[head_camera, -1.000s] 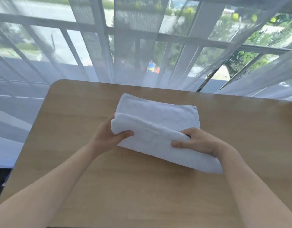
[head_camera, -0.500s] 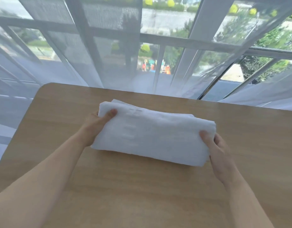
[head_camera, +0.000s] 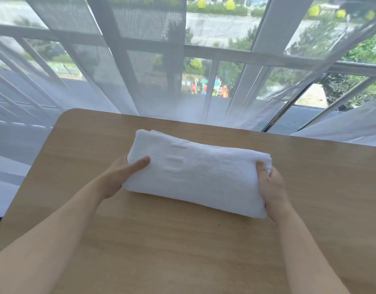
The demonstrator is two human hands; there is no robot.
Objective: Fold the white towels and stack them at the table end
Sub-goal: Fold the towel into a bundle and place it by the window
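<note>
Left thumb (head_camera: 140, 164) lies flat on top of the towel (head_camera: 195, 175) near its 9 o'clock end; the other left fingers are tucked under that end, out of my sight. So the left hand (head_camera: 117, 179) grips the towel's end between thumb and hidden fingers. Left forearm runs in from 7 o'clock, low over the table (head_camera: 183, 251).

Right thumb (head_camera: 261, 167) presses on the top at the 3 o'clock end; the right hand (head_camera: 273, 187) wraps that end, fingers mostly hidden behind and beneath the cloth. Right forearm enters from 5 o'clock.

I see the towel folded into a thick oblong, long axis running 9 to 3, slightly tilted, lower at the right. Whether it rests on the wood or is just lifted, I cannot tell. It sits toward 12 o'clock of the table, near the far edge.

Writing: faint raised marks embossed on the towel top, left of centre; I cannot read them.

Beyond the edge at 12 o'clock: sheer curtain (head_camera: 140, 71) and a railing (head_camera: 225, 56).
</note>
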